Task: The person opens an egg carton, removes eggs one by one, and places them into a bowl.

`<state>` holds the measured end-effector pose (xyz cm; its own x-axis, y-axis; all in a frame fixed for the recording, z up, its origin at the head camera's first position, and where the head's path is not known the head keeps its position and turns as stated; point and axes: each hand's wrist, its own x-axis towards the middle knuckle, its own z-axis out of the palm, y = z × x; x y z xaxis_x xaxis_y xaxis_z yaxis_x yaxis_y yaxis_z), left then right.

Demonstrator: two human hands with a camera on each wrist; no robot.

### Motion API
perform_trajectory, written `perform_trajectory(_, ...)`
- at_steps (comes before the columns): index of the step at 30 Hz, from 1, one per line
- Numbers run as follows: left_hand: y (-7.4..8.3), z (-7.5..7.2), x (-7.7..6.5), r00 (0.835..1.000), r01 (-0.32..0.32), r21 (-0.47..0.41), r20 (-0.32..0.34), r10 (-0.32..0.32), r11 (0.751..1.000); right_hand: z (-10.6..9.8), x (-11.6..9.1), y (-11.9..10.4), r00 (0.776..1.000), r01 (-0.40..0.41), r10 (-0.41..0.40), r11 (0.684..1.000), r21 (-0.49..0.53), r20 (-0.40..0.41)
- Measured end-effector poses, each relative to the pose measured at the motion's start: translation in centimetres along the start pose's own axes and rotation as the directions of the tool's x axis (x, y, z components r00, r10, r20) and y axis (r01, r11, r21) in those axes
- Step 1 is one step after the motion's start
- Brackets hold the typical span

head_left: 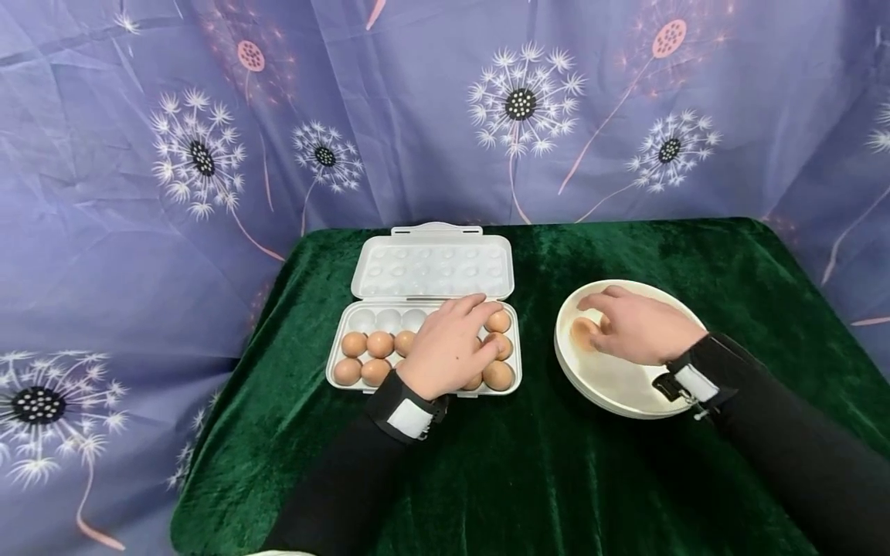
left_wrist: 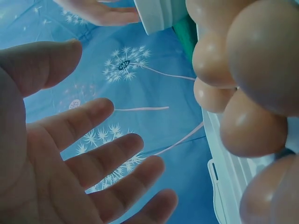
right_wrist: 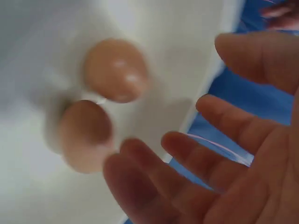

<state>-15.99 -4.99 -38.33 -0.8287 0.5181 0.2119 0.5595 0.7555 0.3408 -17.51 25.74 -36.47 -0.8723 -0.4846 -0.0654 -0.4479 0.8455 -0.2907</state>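
My left hand point(head_left: 450, 344) hovers over an egg carton point(head_left: 388, 320) with its fingers spread and nothing held. Brown eggs point(head_left: 380, 344) fill the carton's two front rows and sit at the right of its back row. Several back cups at the left hold no egg; my hand hides some of the middle. My right hand point(head_left: 636, 328) reaches over a round, cream-coloured bowl point(head_left: 633, 401), its fingers parted. Below it, in the right wrist view, two eggs lie in the bowl: one egg point(right_wrist: 117, 70) and a second egg point(right_wrist: 86, 135) near the fingertips. Whether a fingertip touches it, I cannot tell.
The carton's clear lid point(head_left: 431, 266) is folded back behind it. Both containers stand on a table under a dark green velvet cloth point(head_left: 507, 479), the bowl to the right of the carton. A purple curtain with dandelion print point(head_left: 417, 116) hangs behind.
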Motion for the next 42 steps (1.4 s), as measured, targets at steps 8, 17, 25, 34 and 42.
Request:
perform_trajectory(8, -0.4, 0.7, 0.1, 1.0, 0.012, -0.015, 0.011, -0.012, 1.0, 1.1, 1.7, 1.0, 0.987, 0.079, -0.08, 0.997, 0.013, 0.136)
perform_trajectory(17, -0.4, 0.6, 0.3, 1.0, 0.003, -0.074, 0.018, -0.002, 0.997, 2.4, 2.3, 1.0, 0.966, 0.15, -0.161, 0.986, 0.07, 0.203)
perform_trajectory(25, -0.5, 0.2, 0.1, 1.0, -0.017, -0.177, -0.014, 0.015, 0.984, 1.1, 1.7, 1.3, 0.971, 0.231, -0.232, 0.973, 0.021, 0.064)
perform_trajectory(34, -0.6, 0.3, -0.2, 0.996, -0.073, -0.276, -0.07, 0.056, 0.958, 0.1, 0.1, -0.1, 0.985, 0.171, -0.169, 0.981, 0.088, -0.038)
perform_trajectory(42, 0.3, 0.5, -0.1, 0.997, -0.054, -0.385, -0.073, 0.028, 0.921, 0.1, -0.5, -2.9, 0.946, 0.286, -0.266, 0.954, 0.09, -0.185)
